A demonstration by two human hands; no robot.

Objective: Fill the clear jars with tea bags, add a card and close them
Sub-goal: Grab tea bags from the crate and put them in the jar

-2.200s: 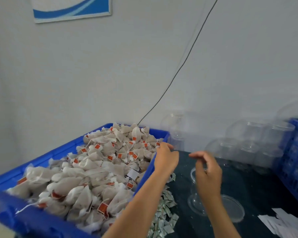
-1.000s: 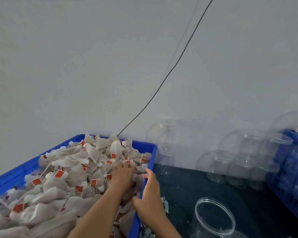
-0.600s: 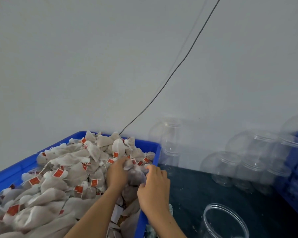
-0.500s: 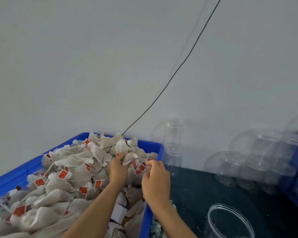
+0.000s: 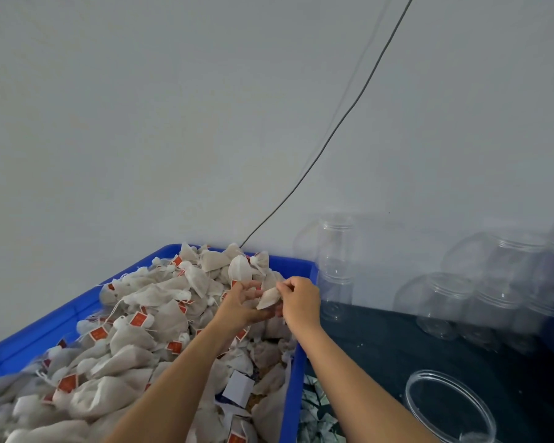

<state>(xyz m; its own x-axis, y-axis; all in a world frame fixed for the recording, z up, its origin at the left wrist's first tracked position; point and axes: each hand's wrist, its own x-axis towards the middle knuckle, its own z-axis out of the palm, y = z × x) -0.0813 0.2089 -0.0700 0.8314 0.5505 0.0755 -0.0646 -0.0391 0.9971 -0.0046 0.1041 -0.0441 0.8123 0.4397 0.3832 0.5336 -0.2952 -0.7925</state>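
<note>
blue crate [image 5: 296, 362] holds the tea bags. both hands pinch one tea bag [image 5: 268, 298] above it: left hand [image 5: 242, 303], right hand [image 5: 299, 300]. open jar [image 5: 450, 407] waits near.

Crate [image 5: 293, 391] at left, heaped with tea bags [image 5: 147, 330]. Table [image 5: 378, 350] to its right. One open jar [image 5: 450, 407] at near right. Further jars [image 5: 445, 302] lie stacked at the rear, against the wall [image 5: 173, 123]. Both hands [image 5: 271, 303] above the crate's right edge.

Black cable [image 5: 333, 132] crosses pale wall [image 5: 141, 107] (slanting).
</note>
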